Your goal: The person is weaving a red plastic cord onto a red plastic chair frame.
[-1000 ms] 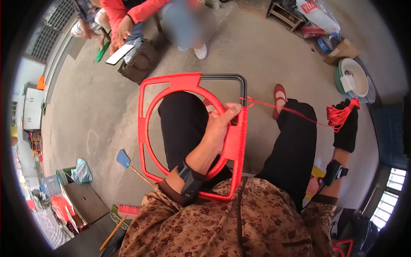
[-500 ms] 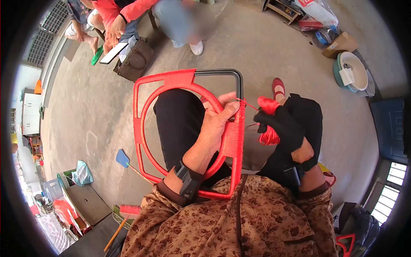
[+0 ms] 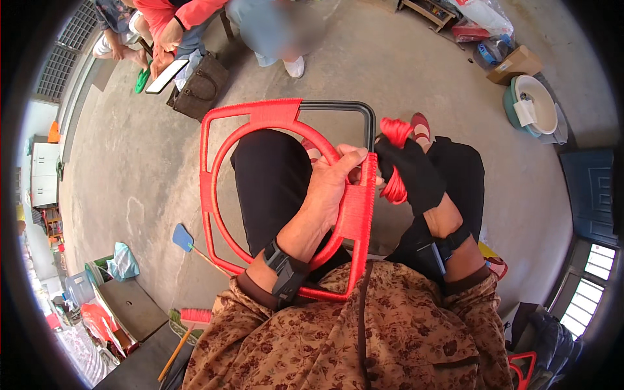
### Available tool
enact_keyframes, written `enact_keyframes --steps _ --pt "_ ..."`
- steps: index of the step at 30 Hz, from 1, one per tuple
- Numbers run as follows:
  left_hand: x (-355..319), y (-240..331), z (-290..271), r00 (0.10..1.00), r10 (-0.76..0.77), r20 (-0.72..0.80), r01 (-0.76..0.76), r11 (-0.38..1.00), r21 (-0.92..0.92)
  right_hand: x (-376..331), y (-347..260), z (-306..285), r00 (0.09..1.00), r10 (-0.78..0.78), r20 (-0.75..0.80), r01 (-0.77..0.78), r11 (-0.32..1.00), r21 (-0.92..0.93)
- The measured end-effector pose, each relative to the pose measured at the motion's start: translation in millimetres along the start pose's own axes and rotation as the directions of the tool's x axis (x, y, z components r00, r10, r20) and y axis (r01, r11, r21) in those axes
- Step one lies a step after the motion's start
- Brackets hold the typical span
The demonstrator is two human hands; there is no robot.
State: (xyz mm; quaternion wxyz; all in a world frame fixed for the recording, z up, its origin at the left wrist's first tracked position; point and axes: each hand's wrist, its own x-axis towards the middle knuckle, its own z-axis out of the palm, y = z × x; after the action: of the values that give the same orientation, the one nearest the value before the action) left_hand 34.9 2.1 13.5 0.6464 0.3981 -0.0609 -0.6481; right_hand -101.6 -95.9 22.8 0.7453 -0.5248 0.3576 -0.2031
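Observation:
A rounded square frame with a ring inside it (image 3: 273, 114) rests across my lap, mostly wrapped in red cord. Bare black tubing (image 3: 338, 104) shows along its far edge and far right corner. My left hand (image 3: 328, 185) grips the right side, thumb on top at the end of the wrapped part. Close beside that side, my right hand (image 3: 416, 172), in a black fingerless glove, is closed around a bundle of red cord (image 3: 394, 190). The bundle sticks out above and below the glove. My right fingertips are partly hidden behind the frame's edge.
Far left, a seated person in a red top (image 3: 195, 16) holds a tablet (image 3: 168, 76) beside a brown handbag (image 3: 199, 88). Basins (image 3: 534, 107) and a cardboard box (image 3: 515, 65) stand far right. A blue fly swatter (image 3: 183, 238) and a broom (image 3: 195, 317) lie on my left.
My right hand has moved left with the cord bundle, from apart from the frame to right beside its edge. The stretched strand between them no longer shows. My left hand keeps its grip.

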Motion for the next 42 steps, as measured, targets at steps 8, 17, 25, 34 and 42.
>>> enact_keyframes --steps 8,17,25,34,42 --pt "-6.8 -14.8 -7.7 0.997 0.063 0.041 -0.064 0.997 0.035 -16.4 6.4 -2.2 0.998 0.052 -0.024 -0.055 0.981 -0.184" --pt "-18.2 -6.0 -24.0 0.981 0.191 -0.032 -0.174 0.942 0.288 -3.3 6.3 11.6 0.992 0.117 0.051 -0.113 0.991 -0.069" --pt "-78.8 11.0 -16.8 0.907 0.389 0.161 -0.262 0.222 0.939 -19.1 4.6 22.4 0.982 0.175 0.069 -0.18 0.981 0.075" --pt "-106.2 36.4 -27.4 0.872 0.399 0.283 -0.295 -0.034 0.955 -61.5 38.2 20.0 0.947 0.284 0.151 -0.315 0.914 0.255" --pt "-86.4 30.9 -25.0 0.908 0.321 0.27 -0.346 0.208 0.915 -51.9 36.8 13.9 0.976 0.186 0.115 -0.218 0.859 0.463"
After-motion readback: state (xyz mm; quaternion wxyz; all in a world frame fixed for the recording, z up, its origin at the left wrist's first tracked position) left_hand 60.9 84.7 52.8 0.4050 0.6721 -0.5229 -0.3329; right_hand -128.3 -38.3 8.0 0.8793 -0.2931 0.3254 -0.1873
